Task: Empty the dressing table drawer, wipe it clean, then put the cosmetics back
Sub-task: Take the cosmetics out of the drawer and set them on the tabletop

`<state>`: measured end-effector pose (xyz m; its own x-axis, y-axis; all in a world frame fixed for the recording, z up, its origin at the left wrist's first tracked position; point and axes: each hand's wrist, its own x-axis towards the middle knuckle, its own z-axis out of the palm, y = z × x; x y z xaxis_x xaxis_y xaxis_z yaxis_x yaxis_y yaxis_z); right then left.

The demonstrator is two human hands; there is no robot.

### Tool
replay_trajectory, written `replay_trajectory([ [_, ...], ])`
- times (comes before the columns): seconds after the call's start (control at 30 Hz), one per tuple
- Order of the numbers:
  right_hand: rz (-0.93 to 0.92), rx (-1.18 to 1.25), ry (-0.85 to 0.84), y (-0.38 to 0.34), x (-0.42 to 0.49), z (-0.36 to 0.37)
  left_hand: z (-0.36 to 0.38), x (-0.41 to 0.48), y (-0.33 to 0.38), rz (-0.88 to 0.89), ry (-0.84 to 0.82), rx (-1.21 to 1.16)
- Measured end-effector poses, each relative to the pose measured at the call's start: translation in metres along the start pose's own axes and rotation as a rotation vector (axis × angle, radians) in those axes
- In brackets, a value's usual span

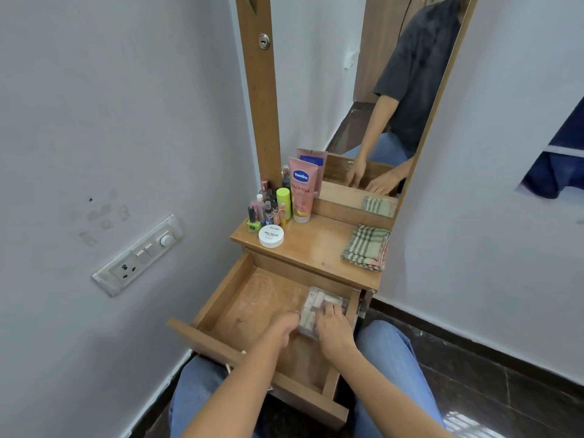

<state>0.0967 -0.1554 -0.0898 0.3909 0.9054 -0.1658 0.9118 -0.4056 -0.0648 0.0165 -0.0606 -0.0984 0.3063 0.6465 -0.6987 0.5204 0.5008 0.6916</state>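
Note:
The wooden drawer [221, 295] is pulled out, its bottom dusty with pale smears. At its right side lies a clear plastic box [316, 306] of small white items. My left hand [286, 327] grips the box's left edge and my right hand [331, 327] holds its near right side, fingers curled over it. On the table top [316, 245] stand a pink Vaseline tube [301, 188], several nail polish bottles [265, 210], a green-capped bottle [283, 200] and a white round jar [271, 236]. A folded checked cloth [366, 246] lies at the top's right.
A tall mirror [363, 90] in a wooden frame rises behind the top. A wall with a switch panel [137, 256] is close on the left, another wall on the right. My knees in blue jeans [388, 352] sit under the drawer, on a dark floor [505, 384].

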Motion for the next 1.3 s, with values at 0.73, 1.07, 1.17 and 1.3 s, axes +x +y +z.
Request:
replay_trajectory([
  [0.73, -0.239, 0.279, 0.432, -0.007, -0.03, 0.009, -0.028, -0.036, 0.01, 0.146, 0.016, 0.08],
  [1.07, -0.486, 0.317, 0.834, -0.025, -0.026, -0.024, -0.077, -0.082, 0.038, 0.257, 0.018, -0.128],
  [1.17, -0.484, 0.287, 0.847, -0.015, -0.004, -0.042, -0.069, -0.075, 0.062, 0.287, 0.039, -0.189],
  [1.3, -0.399, 0.254, 0.77, 0.003, 0.024, -0.049, -0.049, -0.059, 0.09, 0.288, 0.035, -0.201],
])
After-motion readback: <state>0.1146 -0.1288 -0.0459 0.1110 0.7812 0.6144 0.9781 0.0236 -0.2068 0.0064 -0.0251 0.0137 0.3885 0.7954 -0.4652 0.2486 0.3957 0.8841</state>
